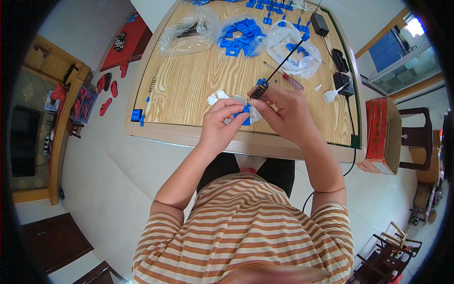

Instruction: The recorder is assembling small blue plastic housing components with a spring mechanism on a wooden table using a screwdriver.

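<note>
My left hand (221, 122) pinches a small blue plastic piece (246, 118) near the table's front edge. In my right hand (287, 113) is a dark coil spring (258, 90), held close to that blue piece; the fingers partly hide where they meet. A long thin black rod (285, 60) runs up and right from the spring to a blue plastic end (305, 37). Crumpled white material (216, 97) lies behind and around my fingertips. Just beyond my right hand rests a screwdriver with a reddish clear handle (293, 82).
Clear bags hold dark springs (191, 30) and blue plastic parts (242, 35); a white bag (302, 64) lies beside them. A finished-looking spring piece (151, 87) lies left on the wooden table (189, 75). Black power adapters (343, 81) and a cable line the right edge.
</note>
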Action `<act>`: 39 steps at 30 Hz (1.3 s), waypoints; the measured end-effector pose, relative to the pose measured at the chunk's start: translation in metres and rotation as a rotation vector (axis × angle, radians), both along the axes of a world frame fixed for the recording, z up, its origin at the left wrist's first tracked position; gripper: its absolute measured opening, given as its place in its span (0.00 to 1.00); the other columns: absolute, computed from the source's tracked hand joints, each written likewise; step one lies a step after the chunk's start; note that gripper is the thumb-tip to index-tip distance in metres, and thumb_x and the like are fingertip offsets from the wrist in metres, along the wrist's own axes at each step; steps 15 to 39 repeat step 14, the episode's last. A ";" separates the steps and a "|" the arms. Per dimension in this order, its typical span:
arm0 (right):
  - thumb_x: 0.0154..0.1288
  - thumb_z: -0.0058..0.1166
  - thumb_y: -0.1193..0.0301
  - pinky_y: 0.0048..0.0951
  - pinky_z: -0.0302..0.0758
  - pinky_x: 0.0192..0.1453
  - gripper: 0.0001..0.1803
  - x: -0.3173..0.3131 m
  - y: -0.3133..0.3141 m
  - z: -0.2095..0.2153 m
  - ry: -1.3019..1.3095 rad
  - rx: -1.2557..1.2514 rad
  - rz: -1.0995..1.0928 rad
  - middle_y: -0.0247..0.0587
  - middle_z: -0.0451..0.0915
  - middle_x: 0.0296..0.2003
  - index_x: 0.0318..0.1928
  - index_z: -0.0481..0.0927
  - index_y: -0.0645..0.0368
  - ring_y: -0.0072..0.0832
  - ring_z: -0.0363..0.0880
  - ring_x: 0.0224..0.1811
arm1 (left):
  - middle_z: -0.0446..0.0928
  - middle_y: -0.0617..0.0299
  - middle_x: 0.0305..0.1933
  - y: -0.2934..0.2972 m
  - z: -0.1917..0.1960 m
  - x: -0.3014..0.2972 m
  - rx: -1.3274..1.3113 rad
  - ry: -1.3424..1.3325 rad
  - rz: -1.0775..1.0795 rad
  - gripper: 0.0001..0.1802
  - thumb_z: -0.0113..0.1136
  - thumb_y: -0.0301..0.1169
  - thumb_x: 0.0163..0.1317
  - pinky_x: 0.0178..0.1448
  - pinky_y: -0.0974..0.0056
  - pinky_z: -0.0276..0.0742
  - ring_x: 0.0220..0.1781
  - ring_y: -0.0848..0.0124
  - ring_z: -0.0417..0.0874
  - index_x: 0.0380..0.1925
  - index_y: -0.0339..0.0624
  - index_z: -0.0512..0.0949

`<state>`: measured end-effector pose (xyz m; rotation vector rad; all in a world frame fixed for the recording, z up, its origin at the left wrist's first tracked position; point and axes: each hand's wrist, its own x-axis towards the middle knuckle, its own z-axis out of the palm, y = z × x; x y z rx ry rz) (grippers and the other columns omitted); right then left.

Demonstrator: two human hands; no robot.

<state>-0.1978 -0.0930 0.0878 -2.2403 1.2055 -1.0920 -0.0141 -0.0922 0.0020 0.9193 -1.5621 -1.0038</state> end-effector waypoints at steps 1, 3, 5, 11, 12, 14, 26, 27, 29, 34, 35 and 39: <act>0.62 0.60 0.74 0.26 0.72 0.28 0.07 0.000 0.000 0.000 -0.012 0.005 0.002 0.42 0.81 0.25 0.39 0.82 0.64 0.30 0.78 0.23 | 0.78 0.60 0.42 0.000 0.000 0.000 0.006 -0.004 0.001 0.09 0.66 0.21 0.56 0.42 0.71 0.74 0.37 0.74 0.76 0.39 0.36 0.83; 0.62 0.60 0.74 0.27 0.72 0.28 0.07 0.001 -0.001 -0.002 0.014 -0.002 0.020 0.42 0.80 0.25 0.39 0.82 0.63 0.31 0.78 0.23 | 0.78 0.60 0.42 0.000 -0.001 0.001 -0.012 -0.003 0.003 0.09 0.65 0.21 0.56 0.42 0.70 0.74 0.38 0.74 0.77 0.39 0.36 0.83; 0.62 0.59 0.74 0.27 0.71 0.27 0.07 0.001 -0.002 -0.004 0.041 -0.010 0.039 0.42 0.80 0.25 0.39 0.82 0.63 0.32 0.77 0.23 | 0.78 0.60 0.42 0.001 -0.001 0.001 -0.030 -0.002 0.006 0.09 0.65 0.21 0.56 0.43 0.70 0.74 0.38 0.74 0.77 0.39 0.36 0.83; 0.61 0.59 0.75 0.29 0.72 0.29 0.06 0.000 -0.003 -0.008 0.025 0.042 0.033 0.43 0.80 0.25 0.39 0.82 0.63 0.35 0.77 0.23 | 0.78 0.59 0.41 0.001 0.000 0.000 -0.030 -0.030 0.018 0.09 0.65 0.21 0.56 0.43 0.70 0.75 0.38 0.73 0.77 0.38 0.35 0.83; 0.61 0.59 0.75 0.29 0.72 0.29 0.06 0.000 -0.002 -0.009 0.021 0.035 0.035 0.44 0.80 0.25 0.39 0.82 0.63 0.35 0.78 0.24 | 0.78 0.59 0.41 0.001 -0.001 0.000 -0.027 -0.019 0.019 0.09 0.65 0.21 0.56 0.43 0.70 0.75 0.38 0.73 0.77 0.38 0.35 0.83; 0.61 0.59 0.75 0.29 0.72 0.29 0.06 0.000 -0.001 -0.011 0.017 0.029 0.037 0.44 0.80 0.26 0.39 0.82 0.63 0.35 0.78 0.25 | 0.78 0.59 0.41 0.003 -0.002 0.000 -0.010 -0.025 0.012 0.09 0.65 0.21 0.56 0.43 0.70 0.75 0.39 0.72 0.77 0.38 0.35 0.83; 0.61 0.59 0.75 0.29 0.72 0.29 0.06 0.000 -0.001 -0.011 0.017 0.029 0.037 0.44 0.80 0.26 0.39 0.82 0.63 0.35 0.78 0.25 | 0.78 0.59 0.41 0.003 -0.002 0.000 -0.010 -0.025 0.012 0.09 0.65 0.21 0.56 0.43 0.70 0.75 0.39 0.72 0.77 0.38 0.35 0.83; 0.61 0.59 0.75 0.29 0.72 0.29 0.06 0.000 -0.001 -0.011 0.017 0.029 0.037 0.44 0.80 0.26 0.39 0.82 0.63 0.35 0.78 0.25 | 0.78 0.59 0.41 0.003 -0.002 0.000 -0.010 -0.025 0.012 0.09 0.65 0.21 0.56 0.43 0.70 0.75 0.39 0.72 0.77 0.38 0.35 0.83; 0.61 0.59 0.75 0.29 0.72 0.29 0.06 0.000 -0.001 -0.011 0.017 0.029 0.037 0.44 0.80 0.26 0.39 0.82 0.63 0.35 0.78 0.25 | 0.78 0.59 0.41 0.003 -0.002 0.000 -0.010 -0.025 0.012 0.09 0.65 0.21 0.56 0.43 0.70 0.75 0.39 0.72 0.77 0.38 0.35 0.83; 0.61 0.59 0.75 0.29 0.72 0.29 0.06 0.000 -0.001 -0.011 0.017 0.029 0.037 0.44 0.80 0.26 0.39 0.82 0.63 0.35 0.78 0.25 | 0.78 0.59 0.41 0.003 -0.002 0.000 -0.010 -0.025 0.012 0.09 0.65 0.21 0.56 0.43 0.70 0.75 0.39 0.72 0.77 0.38 0.35 0.83; 0.61 0.59 0.75 0.29 0.72 0.29 0.06 0.000 -0.001 -0.011 0.017 0.029 0.037 0.44 0.80 0.26 0.39 0.82 0.63 0.35 0.78 0.25 | 0.78 0.59 0.41 0.003 -0.002 0.000 -0.010 -0.025 0.012 0.09 0.65 0.21 0.56 0.43 0.70 0.75 0.39 0.72 0.77 0.38 0.35 0.83; 0.61 0.59 0.75 0.29 0.72 0.29 0.06 0.000 -0.001 -0.011 0.017 0.029 0.037 0.44 0.80 0.26 0.39 0.82 0.63 0.35 0.78 0.25 | 0.78 0.59 0.41 0.003 -0.002 0.000 -0.010 -0.025 0.012 0.09 0.65 0.21 0.56 0.43 0.70 0.75 0.39 0.72 0.77 0.38 0.35 0.83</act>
